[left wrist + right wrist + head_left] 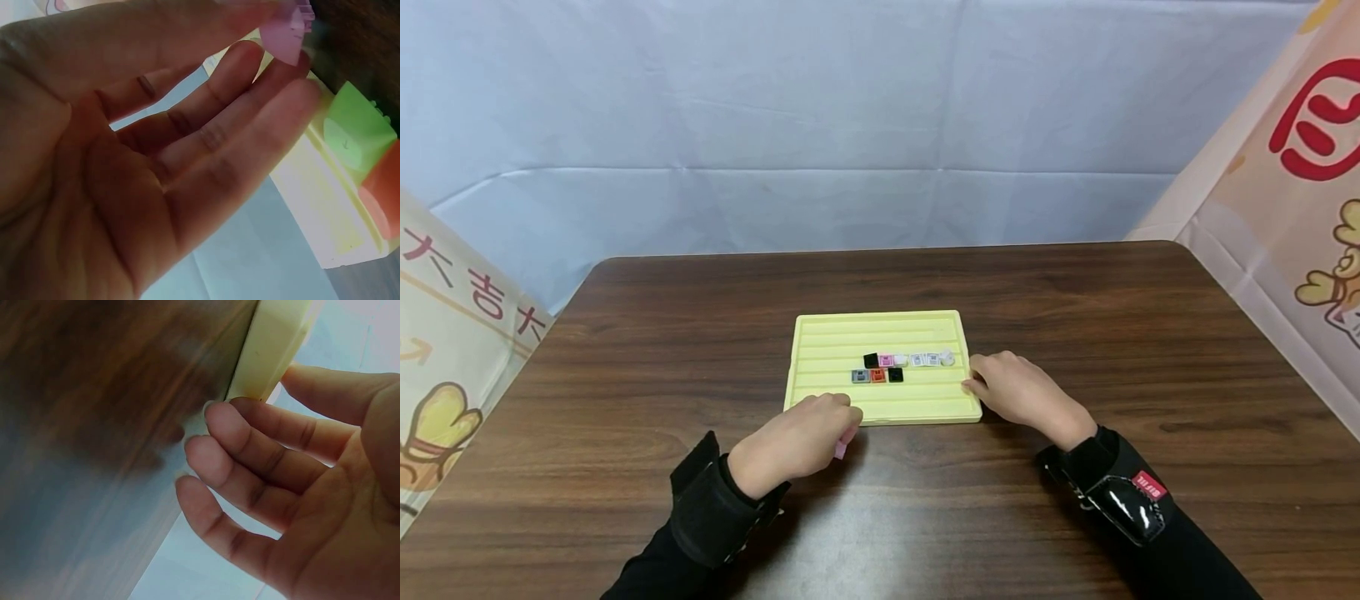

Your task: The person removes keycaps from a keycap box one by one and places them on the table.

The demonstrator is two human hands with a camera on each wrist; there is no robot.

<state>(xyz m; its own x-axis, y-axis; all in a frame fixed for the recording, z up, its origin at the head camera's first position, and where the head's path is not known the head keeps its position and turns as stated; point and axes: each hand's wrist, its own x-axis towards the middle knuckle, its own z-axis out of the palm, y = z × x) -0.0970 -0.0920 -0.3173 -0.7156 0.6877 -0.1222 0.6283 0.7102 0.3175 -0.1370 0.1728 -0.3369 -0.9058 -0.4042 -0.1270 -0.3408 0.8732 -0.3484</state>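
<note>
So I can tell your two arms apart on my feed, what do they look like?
The left hand and right hand are bare, without gloves. Both arms wear black sleeves and black wrist straps. The right forearm also carries a glossy black piece and a red label with white lettering.

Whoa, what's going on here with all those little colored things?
A person is handling small colored pieces at a table. Their left hand pinches a pink piece by the near edge of a yellow tray, while their right hand grips the tray's right edge. On the tray sit two short rows: a back row with black, pink and white pieces, and a front row with gray, red and black ones.
</note>
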